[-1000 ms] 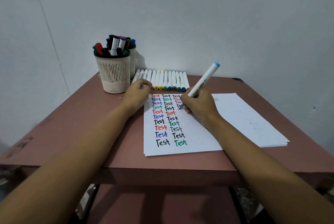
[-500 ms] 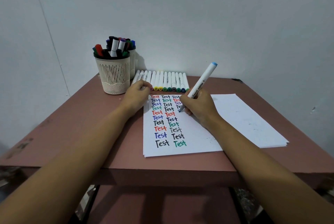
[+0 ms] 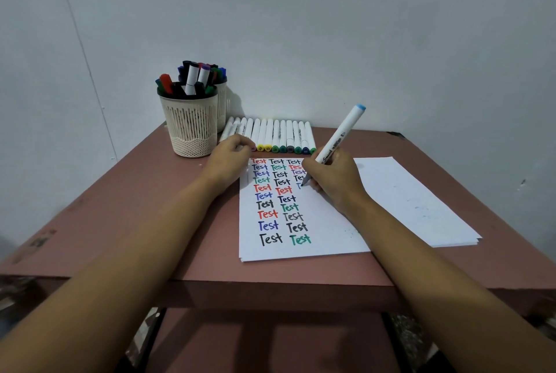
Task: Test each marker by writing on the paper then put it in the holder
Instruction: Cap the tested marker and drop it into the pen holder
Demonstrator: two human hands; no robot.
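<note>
Hands: right hand (image 3: pixel 334 180) gripping marker (image 3: pixel 342 134), tip on paper (image 3: pixel 328 231) | left hand (image 3: pixel 228 159) curled at paper's 11 o'clock corner, can't tell if holding anything | holder (image 3: pixel 192 129) at 10 o'clock

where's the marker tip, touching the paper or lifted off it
Touching. In the head view the marker, held in the right hand, has its tip on the paper at a half-written word.
</note>
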